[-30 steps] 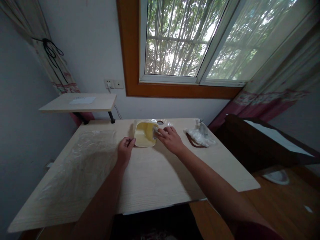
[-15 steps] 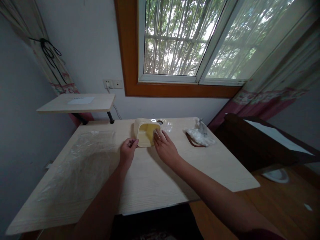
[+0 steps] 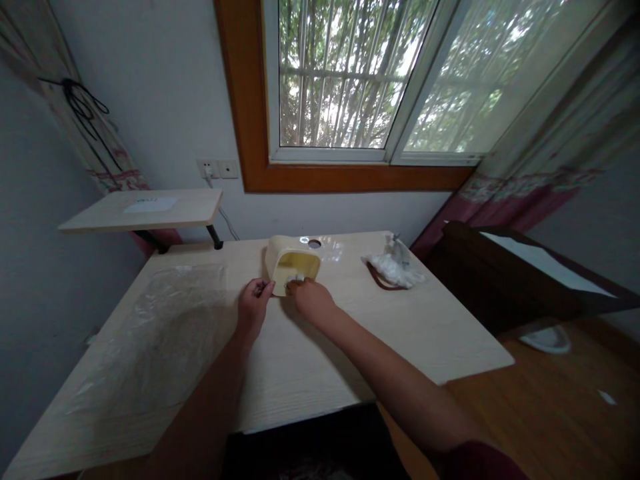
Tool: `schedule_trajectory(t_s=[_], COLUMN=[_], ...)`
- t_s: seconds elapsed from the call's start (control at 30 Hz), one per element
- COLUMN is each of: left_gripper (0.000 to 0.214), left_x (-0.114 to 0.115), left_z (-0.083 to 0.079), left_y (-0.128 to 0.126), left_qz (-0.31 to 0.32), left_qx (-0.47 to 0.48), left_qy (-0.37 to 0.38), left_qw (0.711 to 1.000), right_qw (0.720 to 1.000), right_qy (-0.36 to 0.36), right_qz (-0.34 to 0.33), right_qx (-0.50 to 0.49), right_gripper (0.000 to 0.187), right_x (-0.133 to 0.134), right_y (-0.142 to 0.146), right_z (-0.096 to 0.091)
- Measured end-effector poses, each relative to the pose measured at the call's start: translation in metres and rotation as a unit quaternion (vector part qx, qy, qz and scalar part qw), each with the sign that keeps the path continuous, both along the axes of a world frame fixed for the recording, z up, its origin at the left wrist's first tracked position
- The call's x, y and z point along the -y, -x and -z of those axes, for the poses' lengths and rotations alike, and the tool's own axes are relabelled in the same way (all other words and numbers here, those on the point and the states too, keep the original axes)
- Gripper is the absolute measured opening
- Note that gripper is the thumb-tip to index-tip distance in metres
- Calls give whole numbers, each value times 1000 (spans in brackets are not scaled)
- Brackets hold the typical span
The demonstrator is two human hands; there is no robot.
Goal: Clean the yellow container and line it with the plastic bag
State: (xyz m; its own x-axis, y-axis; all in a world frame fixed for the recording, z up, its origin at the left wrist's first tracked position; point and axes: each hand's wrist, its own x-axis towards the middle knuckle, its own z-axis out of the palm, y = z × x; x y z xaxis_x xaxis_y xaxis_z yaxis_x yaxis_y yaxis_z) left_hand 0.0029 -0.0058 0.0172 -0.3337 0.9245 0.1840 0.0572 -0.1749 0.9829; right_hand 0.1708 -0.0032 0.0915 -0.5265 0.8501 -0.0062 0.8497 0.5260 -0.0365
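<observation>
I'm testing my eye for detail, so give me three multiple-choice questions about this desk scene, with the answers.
1. Where is the right hand?
A. On the white bag
B. At the open end of the plastic container
C. On the wall shelf

2. What colour is the container's inside?
A. Blue
B. Black
C. Pale yellow

3. What state is its open end in?
A. Uncovered
B. Shut by a lid
C. Wrapped in film

Answers:
1. B, the fingers are right at the opening.
2. C, the inner walls show pale yellow.
3. A, the inside is visible through it.
</observation>
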Motion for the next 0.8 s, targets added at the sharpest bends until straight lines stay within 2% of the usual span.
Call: schedule_trajectory(t_s=[0.1,0.27,0.53,0.67,0.8], left_gripper=[26,28,31,32,31], left_x=[-2,-5,-10,-6,-1], left_z=[0,5,19,14,7], left_y=[1,3,6,4,1], left_qz=[3,20,51,51,47], left_qx=[-18,-21,37,54,37], left_qy=[-3,4,-8,1,9], left_qw=[1000,1000,998,997,998], right_qw=[999,996,996,994,991], right_qy=[42,67,87,100,108], right_qz=[6,-2,-16,-13,25], right_qx=[-25,-55,4,34,69], right_gripper=[34,34,35,34,32], right_x=[-6,-20,-56,-72,-82], right_y=[5,18,37,44,49], right_z=[-2,-2,-1,2,4])
